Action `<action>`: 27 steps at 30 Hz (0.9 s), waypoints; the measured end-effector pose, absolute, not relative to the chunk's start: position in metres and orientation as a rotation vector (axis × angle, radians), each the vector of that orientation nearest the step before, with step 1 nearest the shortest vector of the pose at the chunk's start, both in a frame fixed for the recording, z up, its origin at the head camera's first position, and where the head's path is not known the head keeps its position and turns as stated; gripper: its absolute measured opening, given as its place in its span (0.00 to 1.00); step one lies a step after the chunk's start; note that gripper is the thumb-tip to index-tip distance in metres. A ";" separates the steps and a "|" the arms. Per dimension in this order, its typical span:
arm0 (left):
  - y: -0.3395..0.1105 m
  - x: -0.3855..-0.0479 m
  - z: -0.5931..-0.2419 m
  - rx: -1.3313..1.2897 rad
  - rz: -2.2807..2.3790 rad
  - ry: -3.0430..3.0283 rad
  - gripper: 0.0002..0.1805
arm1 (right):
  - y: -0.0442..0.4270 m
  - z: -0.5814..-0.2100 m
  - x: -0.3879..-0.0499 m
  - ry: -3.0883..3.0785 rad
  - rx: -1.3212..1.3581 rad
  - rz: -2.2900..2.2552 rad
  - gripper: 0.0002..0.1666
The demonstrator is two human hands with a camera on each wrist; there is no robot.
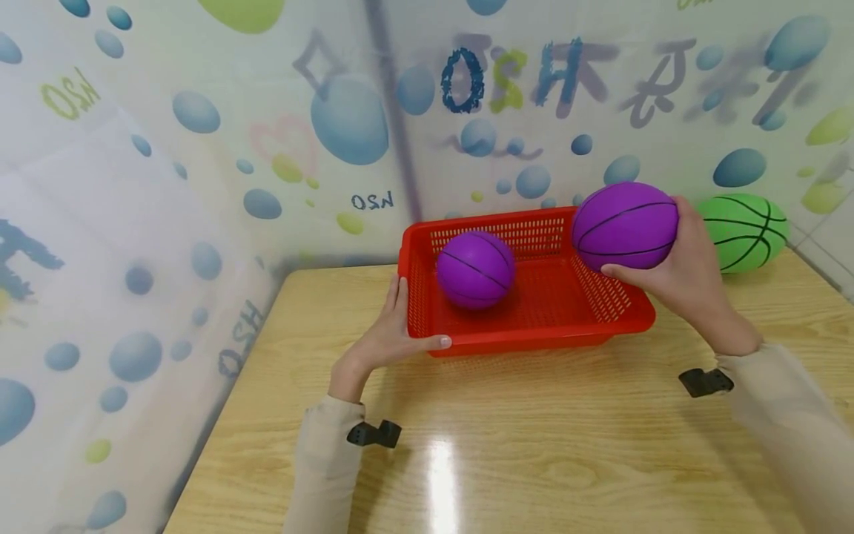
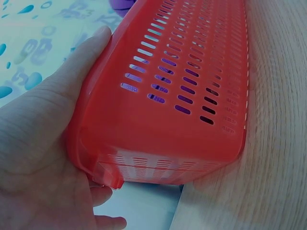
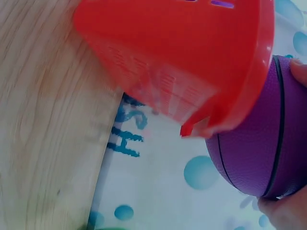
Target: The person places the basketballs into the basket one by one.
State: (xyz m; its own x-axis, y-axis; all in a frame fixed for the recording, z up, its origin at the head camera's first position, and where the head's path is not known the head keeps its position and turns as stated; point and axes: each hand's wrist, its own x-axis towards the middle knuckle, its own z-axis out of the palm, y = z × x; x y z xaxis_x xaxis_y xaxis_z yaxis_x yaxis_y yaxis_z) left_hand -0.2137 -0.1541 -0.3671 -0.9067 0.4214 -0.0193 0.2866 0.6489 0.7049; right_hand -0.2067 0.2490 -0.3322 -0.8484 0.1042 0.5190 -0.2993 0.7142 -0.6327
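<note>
A red plastic basket (image 1: 534,337) with slotted walls stands on the wooden table. Inside it, toward the left end, lies a purple ball (image 1: 476,270) with black basketball lines. My left hand (image 1: 380,337) holds the basket's near left corner; in the left wrist view the thumb (image 2: 79,64) lies along the rim, with other fingers around the end. A second purple ball (image 1: 625,226) is gripped in my right hand (image 1: 694,274), above the basket's right end. In the right wrist view this ball (image 3: 259,148) appears beside the rim, with much of the hand out of frame.
To the right of the basket, by the back of the table, sits a green ball (image 1: 747,231) with black lines. A patterned sheet (image 1: 267,133) with blue and green spots hangs behind and left of the table (image 1: 520,445). Dark wrist cameras (image 1: 373,434) sit on both sleeves.
</note>
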 end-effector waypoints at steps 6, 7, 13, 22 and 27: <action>-0.155 -0.213 -0.367 0.589 1.103 2.682 0.66 | 0.235 -0.334 -0.209 -2.400 0.170 1.030 0.65; -0.155 -0.213 -0.367 0.592 1.103 2.681 0.66 | 0.233 -0.335 -0.209 -2.404 0.178 1.037 0.65; -0.155 -0.213 -0.367 0.576 1.107 2.673 0.66 | 0.220 -0.343 -0.214 -2.453 0.251 1.069 0.63; -0.155 -0.213 -0.368 0.591 1.114 2.672 0.66 | 0.207 -0.363 -0.215 -2.563 0.343 1.072 0.62; -0.155 -0.214 -0.369 0.578 1.110 2.675 0.67 | 0.205 -0.365 -0.214 -2.679 0.411 0.976 0.63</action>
